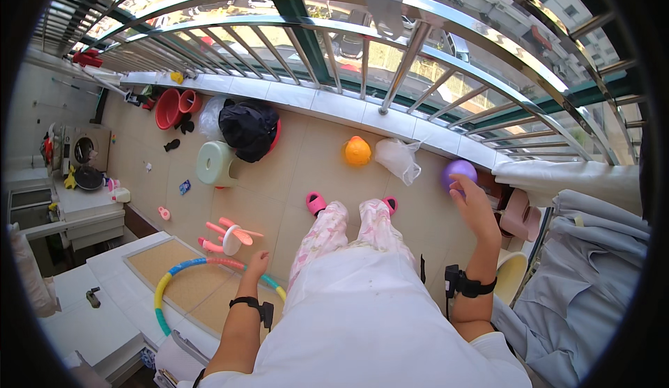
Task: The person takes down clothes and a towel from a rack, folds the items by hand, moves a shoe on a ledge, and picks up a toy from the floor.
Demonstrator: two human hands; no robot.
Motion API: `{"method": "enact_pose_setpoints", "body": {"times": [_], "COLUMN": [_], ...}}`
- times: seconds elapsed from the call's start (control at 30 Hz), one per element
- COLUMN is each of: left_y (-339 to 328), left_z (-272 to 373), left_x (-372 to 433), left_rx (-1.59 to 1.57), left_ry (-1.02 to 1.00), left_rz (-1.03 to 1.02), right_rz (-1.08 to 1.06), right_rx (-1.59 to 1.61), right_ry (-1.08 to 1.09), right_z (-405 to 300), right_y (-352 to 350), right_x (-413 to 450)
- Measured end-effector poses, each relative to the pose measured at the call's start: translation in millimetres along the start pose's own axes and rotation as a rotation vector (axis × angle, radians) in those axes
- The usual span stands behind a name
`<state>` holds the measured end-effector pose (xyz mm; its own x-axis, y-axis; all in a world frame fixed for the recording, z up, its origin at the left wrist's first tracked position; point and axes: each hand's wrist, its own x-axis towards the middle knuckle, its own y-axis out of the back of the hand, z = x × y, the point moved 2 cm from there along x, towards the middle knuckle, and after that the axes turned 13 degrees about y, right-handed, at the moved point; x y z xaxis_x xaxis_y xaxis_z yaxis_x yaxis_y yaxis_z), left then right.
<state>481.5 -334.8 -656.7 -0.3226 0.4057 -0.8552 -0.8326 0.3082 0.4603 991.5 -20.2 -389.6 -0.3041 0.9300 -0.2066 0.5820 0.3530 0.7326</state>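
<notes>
My right hand [473,208] is held out at the right with thumb and fingers apart and nothing between them. Just beyond its fingertips in the view is a purple ball [461,169] on the tiled floor; whether they touch I cannot tell. My left hand [257,264] hangs low with loosely bent fingers and no visible object in it. Behind that hand in the view runs a multicoloured hula hoop [225,262]. A pink and white small stool-like object [230,238] lies nearby. An orange ball-shaped toy [357,151] and a clear plastic bag [397,159] lie ahead of my feet.
A metal railing [313,74] borders the floor ahead. A pale green stool [215,163], a dark cloth heap [248,127] and red basins [168,108] stand left of centre. Grey fabric [569,283] and pink slippers [517,215] are at the right. A washing machine [96,147] is far left.
</notes>
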Motion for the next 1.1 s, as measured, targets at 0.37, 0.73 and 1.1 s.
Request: {"method": "enact_pose_setpoints", "body": {"times": [0.37,0.73,1.1], "left_y": [57.8,120.8,117.6], "left_z": [-176.1,-172.2,-157.7], "left_x": [45.9,148.6,168.0], "left_rx": [-0.228,-0.316,-0.482], "left_ry": [0.084,-0.124,-0.182], "left_rz": [-0.078,-0.051,-0.069], "right_rz": [-0.271,-0.152,-0.104], "right_rx": [-0.025,-0.059,-0.124], "right_ry": [-0.017,-0.051,-0.114], "right_z": [-149.6,-193.0,-160.1], "right_y": [-170.3,-195.8,-195.3], "right_x": [18.9,-25.4,-31.7]}}
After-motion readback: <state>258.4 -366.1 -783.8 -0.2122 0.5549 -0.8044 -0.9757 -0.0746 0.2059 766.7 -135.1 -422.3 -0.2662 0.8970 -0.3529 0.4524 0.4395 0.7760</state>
